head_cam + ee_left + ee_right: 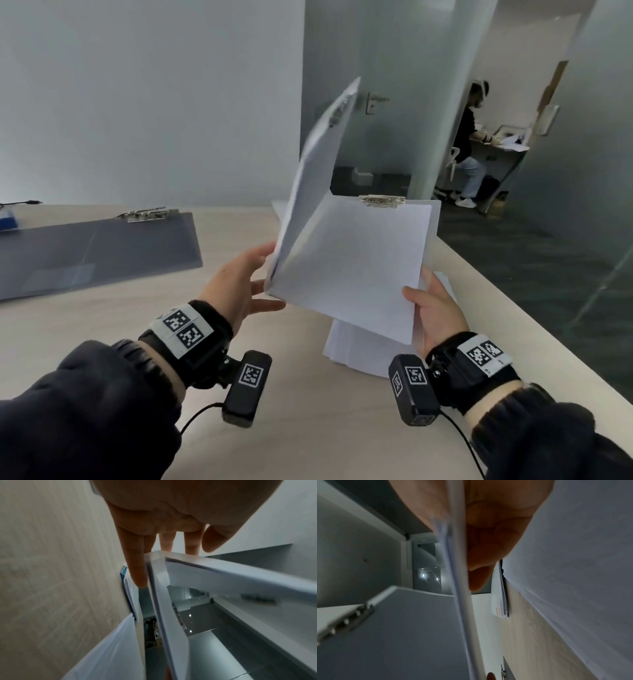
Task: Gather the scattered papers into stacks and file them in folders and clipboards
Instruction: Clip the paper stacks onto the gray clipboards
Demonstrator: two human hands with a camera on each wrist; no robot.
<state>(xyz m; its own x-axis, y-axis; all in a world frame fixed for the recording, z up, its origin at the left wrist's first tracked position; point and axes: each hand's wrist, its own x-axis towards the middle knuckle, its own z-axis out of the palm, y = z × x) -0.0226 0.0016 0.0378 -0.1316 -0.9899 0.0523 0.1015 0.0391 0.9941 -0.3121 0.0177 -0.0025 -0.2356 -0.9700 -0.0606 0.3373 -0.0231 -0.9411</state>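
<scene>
Your right hand (pixel 434 310) pinches the clipboard (pixel 349 260) above the desk (pixel 102 325); your left hand (pixel 239 284) props its raised cover (pixel 318 164), fingers extended

clipboards: 2 (pixel 99 246) (pixel 346 260) | paper stacks: 1 (pixel 356 349) | hands: 2 (pixel 236 287) (pixel 435 315)

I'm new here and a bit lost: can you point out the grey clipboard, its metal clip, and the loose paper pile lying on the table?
grey clipboard (pixel 102 250): head view, middle of its flat board.
metal clip (pixel 149 214): head view, centre of the clip at the board's far edge.
loose paper pile (pixel 359 349): head view, bare sheet below the held papers.
</scene>
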